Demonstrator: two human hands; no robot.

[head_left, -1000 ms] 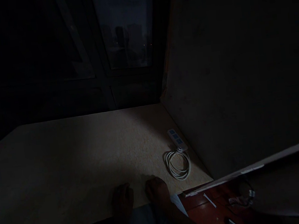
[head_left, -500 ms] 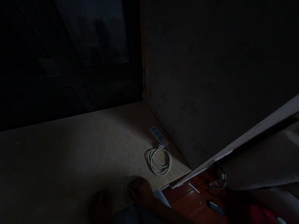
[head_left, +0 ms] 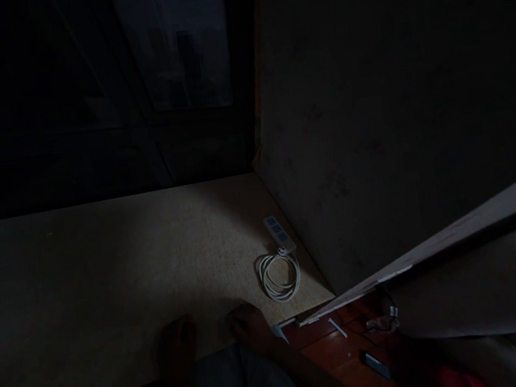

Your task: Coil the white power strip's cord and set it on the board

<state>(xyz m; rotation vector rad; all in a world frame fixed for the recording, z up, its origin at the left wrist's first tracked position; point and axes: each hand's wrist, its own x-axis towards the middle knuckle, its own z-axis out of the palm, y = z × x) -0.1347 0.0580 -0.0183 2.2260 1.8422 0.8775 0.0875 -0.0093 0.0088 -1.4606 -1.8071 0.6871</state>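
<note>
The scene is very dim. On a pale, speckled ledge (head_left: 190,251) lies a white power strip (head_left: 279,233) with blue sockets, close to the wall on the right. Its white cord (head_left: 263,280) is wound into a loose coil at the near end of the strip. My right hand (head_left: 250,328) rests near the front edge, left of the coil and apart from it, with fingers curled in. My left hand (head_left: 177,345) is beside it, also loosely curled and mostly in shadow. Nothing shows in either hand.
A dark-framed window (head_left: 188,46) stands behind the ledge. A patterned wall (head_left: 348,127) rises on the right. Below, the reddish floor (head_left: 323,357) holds a thin white strip (head_left: 337,328), a dark oblong object (head_left: 376,365) and a cable with a tag (head_left: 393,311).
The view has shifted slightly, so the whole scene sits a little further right. Both hands stay curled near the ledge's front edge. The power strip and cord have not moved on the ledge.
</note>
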